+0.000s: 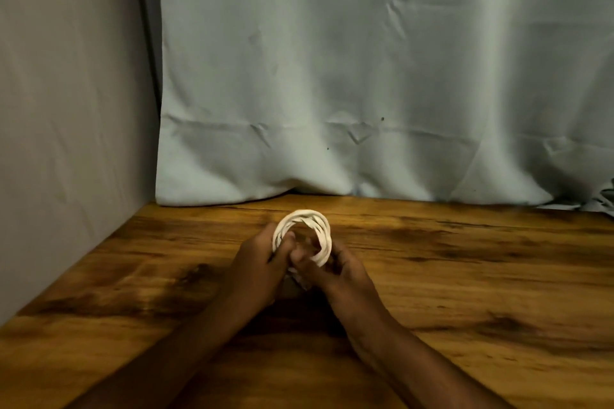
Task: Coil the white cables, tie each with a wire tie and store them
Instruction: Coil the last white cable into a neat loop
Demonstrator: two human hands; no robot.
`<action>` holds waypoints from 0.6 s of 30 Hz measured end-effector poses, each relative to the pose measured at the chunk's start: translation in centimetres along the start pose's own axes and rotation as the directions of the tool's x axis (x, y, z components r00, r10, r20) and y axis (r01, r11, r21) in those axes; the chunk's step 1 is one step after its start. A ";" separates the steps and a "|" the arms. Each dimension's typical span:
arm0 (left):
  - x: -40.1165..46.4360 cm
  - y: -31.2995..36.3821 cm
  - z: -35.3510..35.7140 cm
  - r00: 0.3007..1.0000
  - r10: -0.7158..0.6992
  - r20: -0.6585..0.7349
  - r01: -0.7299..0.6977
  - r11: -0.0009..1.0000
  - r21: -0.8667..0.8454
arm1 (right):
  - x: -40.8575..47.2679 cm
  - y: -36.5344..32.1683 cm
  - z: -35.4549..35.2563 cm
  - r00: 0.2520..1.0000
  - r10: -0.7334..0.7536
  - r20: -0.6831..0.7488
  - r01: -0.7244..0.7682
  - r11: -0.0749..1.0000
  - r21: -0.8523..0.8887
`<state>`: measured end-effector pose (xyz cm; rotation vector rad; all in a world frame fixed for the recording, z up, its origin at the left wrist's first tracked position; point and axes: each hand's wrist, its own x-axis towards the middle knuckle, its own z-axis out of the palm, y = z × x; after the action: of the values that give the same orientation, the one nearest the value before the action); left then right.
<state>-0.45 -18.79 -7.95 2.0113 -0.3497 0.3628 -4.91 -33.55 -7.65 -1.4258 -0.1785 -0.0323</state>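
Observation:
A white cable (310, 217) wound into a round coil of several loops is held upright just above the wooden table (465, 276), near its middle. My left hand (257, 267) grips the coil's left side with thumb and fingers curled round the loops. My right hand (342, 271) holds the lower right part of the coil, fingers curled on the strands. The bottom of the coil is hidden between my hands. No wire tie can be made out.
A pale wrinkled curtain (365, 76) hangs along the table's back edge. A grey wall panel (66, 109) closes the left side. Some dark crumpled material (603, 197) shows at the far right edge.

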 end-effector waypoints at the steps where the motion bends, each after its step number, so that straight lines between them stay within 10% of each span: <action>1: 0.1 0.0 0.0 1.000 -0.015 -0.012 0.015 1.000 -0.006 | -0.1 -0.1 0.0 0.999 0.021 0.042 -0.018 0.997 -0.069; 18: -0.1 0.1 0.5 0.997 -0.074 -0.037 0.074 0.997 0.000 | -0.2 -0.4 1.3 0.978 0.195 0.069 -0.207 0.907 0.368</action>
<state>-0.55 -19.24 -8.13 2.0100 -0.2513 0.3541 -5.25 -32.30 -7.11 -1.0568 -0.0566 0.1857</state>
